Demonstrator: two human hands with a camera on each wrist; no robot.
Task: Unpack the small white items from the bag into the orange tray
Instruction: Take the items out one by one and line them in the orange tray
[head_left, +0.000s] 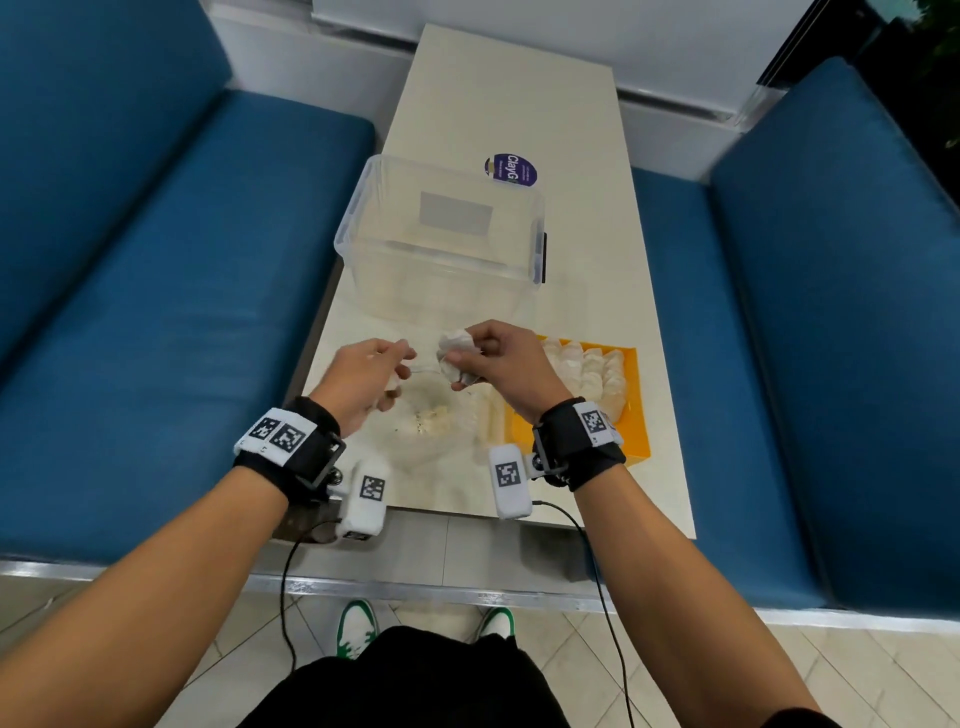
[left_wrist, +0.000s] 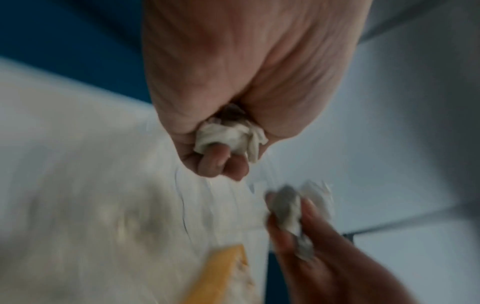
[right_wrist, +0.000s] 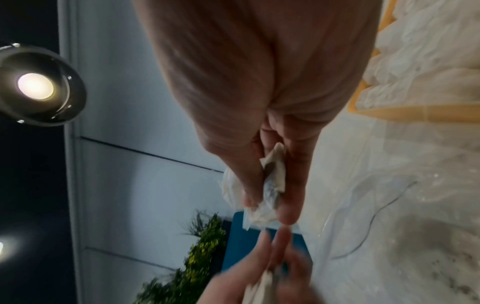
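Note:
A clear plastic bag (head_left: 431, 426) lies open on the table's near end with white crumbs inside. Above it my right hand (head_left: 462, 369) pinches a crumpled small white item (head_left: 453, 347) between thumb and fingers; the right wrist view shows that item (right_wrist: 272, 181) in my right hand (right_wrist: 267, 207). My left hand (head_left: 400, 374) is just left of it, fingers curled. In the left wrist view my left hand (left_wrist: 223, 162) grips another crumpled white item (left_wrist: 231, 139). The orange tray (head_left: 636, 415) at right holds several white items (head_left: 592, 374).
An empty clear plastic bin (head_left: 441, 234) stands behind the bag. A purple round label (head_left: 511, 169) lies beyond it. Blue bench cushions (head_left: 156, 312) flank the narrow cream table (head_left: 587, 130). Wrist camera cables hang off the near edge.

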